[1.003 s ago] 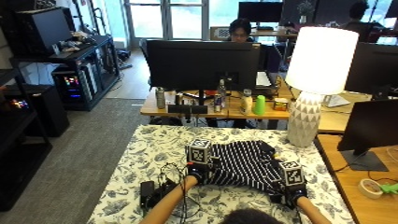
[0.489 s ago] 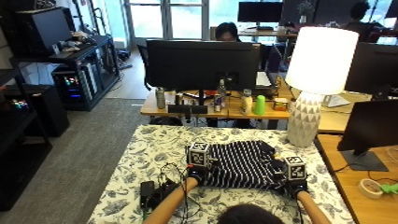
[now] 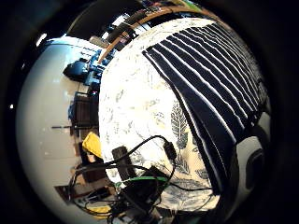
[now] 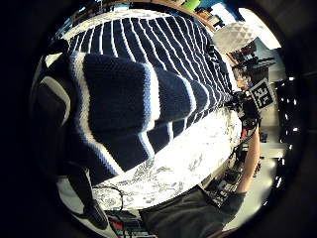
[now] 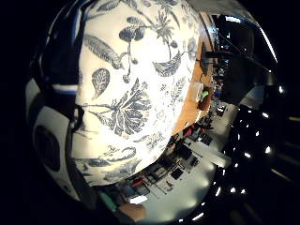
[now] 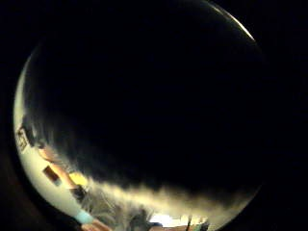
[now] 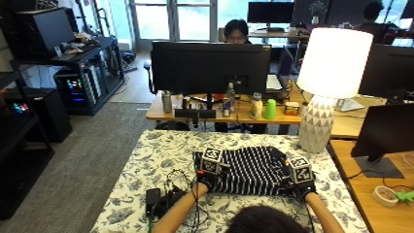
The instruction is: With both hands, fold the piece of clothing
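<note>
A dark navy knit garment with white stripes (image 7: 249, 167) lies on the floral-cloth table (image 7: 162, 150). My left hand (image 7: 208, 180) grips its near left corner. My right hand (image 7: 304, 188) grips the near right corner. In the left thumb side palm view a folded edge of the garment (image 4: 148, 79) bulges close to the palm, raised off the cloth. The left little finger side palm view shows the garment's (image 3: 219, 70) left edge running along the tablecloth. Dark cloth covers most of the right thumb side palm view. The right little finger side palm view shows mostly floral tablecloth (image 5: 136, 93).
A black device with tangled cables (image 7: 162, 196) lies on the table near my left forearm. A tall white lamp (image 7: 323, 97) stands at the table's far right corner. A wooden desk with a monitor base (image 7: 375, 167) adjoins on the right.
The garment's near edge has been drawn away from me, so it looks shorter. My right hand has moved a little farther from me; the left has barely shifted.
</note>
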Available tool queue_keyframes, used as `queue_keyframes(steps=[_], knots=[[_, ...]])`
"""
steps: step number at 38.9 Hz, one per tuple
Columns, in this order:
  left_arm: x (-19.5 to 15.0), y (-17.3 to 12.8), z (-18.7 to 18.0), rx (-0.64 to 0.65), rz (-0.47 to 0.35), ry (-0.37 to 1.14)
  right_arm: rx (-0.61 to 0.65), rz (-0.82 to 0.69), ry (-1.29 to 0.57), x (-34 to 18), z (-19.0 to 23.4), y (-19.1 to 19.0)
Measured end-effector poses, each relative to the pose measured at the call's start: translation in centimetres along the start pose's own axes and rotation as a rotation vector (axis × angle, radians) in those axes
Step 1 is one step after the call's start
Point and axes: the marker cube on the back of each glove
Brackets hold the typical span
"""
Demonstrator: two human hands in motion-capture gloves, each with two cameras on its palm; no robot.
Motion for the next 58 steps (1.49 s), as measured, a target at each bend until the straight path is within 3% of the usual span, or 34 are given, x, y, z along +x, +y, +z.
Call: queue_keyframes(steps=[3, 6, 9, 16, 25, 33, 38, 43, 47, 53, 58], knots=[[-0.5, -1.5, 0.5, 0.05, 0.0, -0.012, 0.068, 0.107, 0.103, 0.7, -0.8, 0.4], [-1.6, -4.1, 2.1, 0.087, 0.003, -0.032, 0.141, 0.135, 0.143, 1.1, -1.9, 1.0], [-2.2, -4.5, 2.4, 0.091, 0.001, -0.035, 0.168, 0.138, 0.154, 1.7, -2.6, 1.5], [-2.8, -1.4, 0.1, 0.102, 0.046, -0.044, 0.28, 0.022, 0.194, 3.7, -2.6, 0.2], [-2.4, 3.2, -2.6, 0.049, 0.128, -0.04, 0.267, -0.032, 0.223, 2.3, -3.8, 7.0], [-2.8, 8.8, -6.8, -0.034, 0.171, 0.104, 0.261, -0.069, 0.043, 3.0, -5.0, 12.5], [-4.0, 8.3, -7.9, 0.013, 0.165, 0.073, 0.276, -0.105, -0.074, 3.6, -6.7, 13.6], [-4.1, 8.5, -11.5, 0.073, 0.13, 0.063, 0.34, -0.049, -0.041, 3.6, -10.9, 14.7], [-4.4, 6.0, -13.0, 0.143, 0.09, 0.029, 0.386, 0.012, 0.027, 3.4, -14.0, 13.5], [-6.0, -0.8, -12.5, 0.197, -0.017, -0.103, 0.476, 0.082, 0.064, 4.4, -16.8, 6.5], [-7.0, -6.1, -10.0, 0.147, -0.086, -0.105, 0.521, 0.148, 0.103, 5.2, -16.8, 0.2]])
